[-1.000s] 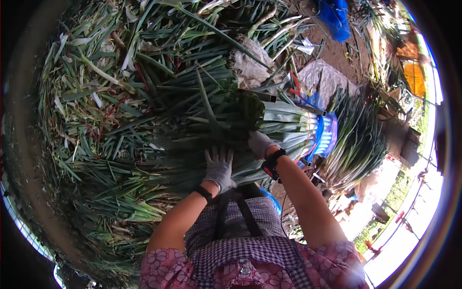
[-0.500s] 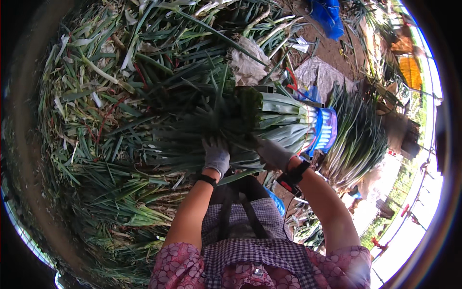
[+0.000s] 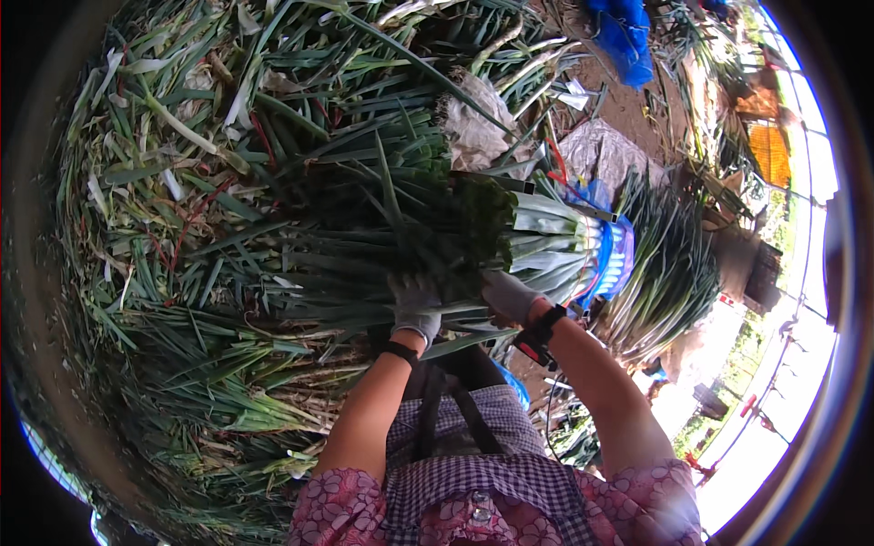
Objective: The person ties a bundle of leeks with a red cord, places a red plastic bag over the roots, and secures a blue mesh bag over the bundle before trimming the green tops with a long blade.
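Green leaves (image 3: 341, 264) run from the blue-wrapped leek bundle (image 3: 551, 241) beneath the unclenched left hand (image 3: 416, 308), while the right hand (image 3: 512, 298), grip indeterminable, adjoins the bundle's near side

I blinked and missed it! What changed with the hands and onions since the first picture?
The right hand moved slightly rightward and toward the apron. The left hand had its fingers spread wide; now they're closer together against the leaves. A long leaf now pokes out below the hands. The onion bundle still has its blue wrap on the right.
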{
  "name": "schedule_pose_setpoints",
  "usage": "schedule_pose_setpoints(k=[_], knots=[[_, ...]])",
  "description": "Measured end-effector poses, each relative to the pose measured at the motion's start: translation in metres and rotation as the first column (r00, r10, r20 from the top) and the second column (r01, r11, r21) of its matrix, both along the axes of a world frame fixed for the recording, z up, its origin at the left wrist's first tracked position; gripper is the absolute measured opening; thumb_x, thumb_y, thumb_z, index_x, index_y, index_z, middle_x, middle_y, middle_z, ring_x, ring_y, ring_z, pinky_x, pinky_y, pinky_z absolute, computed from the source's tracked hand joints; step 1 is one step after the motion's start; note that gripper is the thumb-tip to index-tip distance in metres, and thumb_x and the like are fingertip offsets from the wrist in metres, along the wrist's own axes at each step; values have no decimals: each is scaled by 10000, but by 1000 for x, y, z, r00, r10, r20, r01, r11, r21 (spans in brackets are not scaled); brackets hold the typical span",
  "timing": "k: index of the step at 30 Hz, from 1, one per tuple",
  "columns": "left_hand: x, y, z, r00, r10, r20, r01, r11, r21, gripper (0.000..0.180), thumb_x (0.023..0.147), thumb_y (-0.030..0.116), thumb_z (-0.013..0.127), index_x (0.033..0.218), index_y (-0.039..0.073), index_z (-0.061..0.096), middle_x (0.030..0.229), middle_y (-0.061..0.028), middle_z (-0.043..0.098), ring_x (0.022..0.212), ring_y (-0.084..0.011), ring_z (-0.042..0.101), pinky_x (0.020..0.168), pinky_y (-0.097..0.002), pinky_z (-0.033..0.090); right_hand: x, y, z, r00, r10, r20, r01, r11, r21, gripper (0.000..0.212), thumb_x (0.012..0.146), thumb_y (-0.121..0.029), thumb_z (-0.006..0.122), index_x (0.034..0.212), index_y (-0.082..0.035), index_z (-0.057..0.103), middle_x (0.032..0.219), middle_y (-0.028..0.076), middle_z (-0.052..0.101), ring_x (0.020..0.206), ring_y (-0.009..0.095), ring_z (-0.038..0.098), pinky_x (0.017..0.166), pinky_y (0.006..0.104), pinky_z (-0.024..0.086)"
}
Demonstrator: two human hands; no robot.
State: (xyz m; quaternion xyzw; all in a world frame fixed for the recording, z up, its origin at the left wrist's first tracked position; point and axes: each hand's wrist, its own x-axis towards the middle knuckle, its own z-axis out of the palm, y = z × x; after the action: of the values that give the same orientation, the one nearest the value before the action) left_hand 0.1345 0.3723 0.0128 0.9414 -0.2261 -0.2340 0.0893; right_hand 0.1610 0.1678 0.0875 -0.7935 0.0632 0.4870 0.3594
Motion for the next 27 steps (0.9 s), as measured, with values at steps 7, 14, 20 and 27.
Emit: schedule_pose_setpoints(k=[7,14,20,27], knots=[[-5,15,-9,999,37,-29,-37,999,-17,487,767,246,578,1203,33,536,1064,-139,581,1038,-335,524,984,-683,255,-6,20,40,975,35,-220,-68,987,-146,285,732,-204,663,970,-48,670,920,117,626,855,282,615,799,354,500],[-1,-5,-3,998,27,-63,-33,995,-96,429,774,202,558,1170,37,548,1052,-138,584,1028,-333,529,993,-678,249,-32,-3,-11,988,102,114,-98,994,-36,245,905,-144,405,1129,-89,486,631,73,567,503,210,602,413,368,481],[5,6,-2,965,46,-259,-53,998,-19,501,818,207,545,1288,48,474,1282,-138,515,1227,-347,438,1046,-693,155,-17,20,70,988,-19,-154,-3,990,-143,316,897,-149,457,1193,-42,439,759,229,627,722,413,640,600,500,503],[4,-2,-8,973,54,-225,-67,997,-50,457,761,179,593,1197,58,527,1197,-141,569,1171,-324,480,1022,-679,198,-19,26,59,987,19,-157,-55,972,-227,303,918,-133,437,1214,-73,461,992,238,628,897,410,630,741,470,520]])
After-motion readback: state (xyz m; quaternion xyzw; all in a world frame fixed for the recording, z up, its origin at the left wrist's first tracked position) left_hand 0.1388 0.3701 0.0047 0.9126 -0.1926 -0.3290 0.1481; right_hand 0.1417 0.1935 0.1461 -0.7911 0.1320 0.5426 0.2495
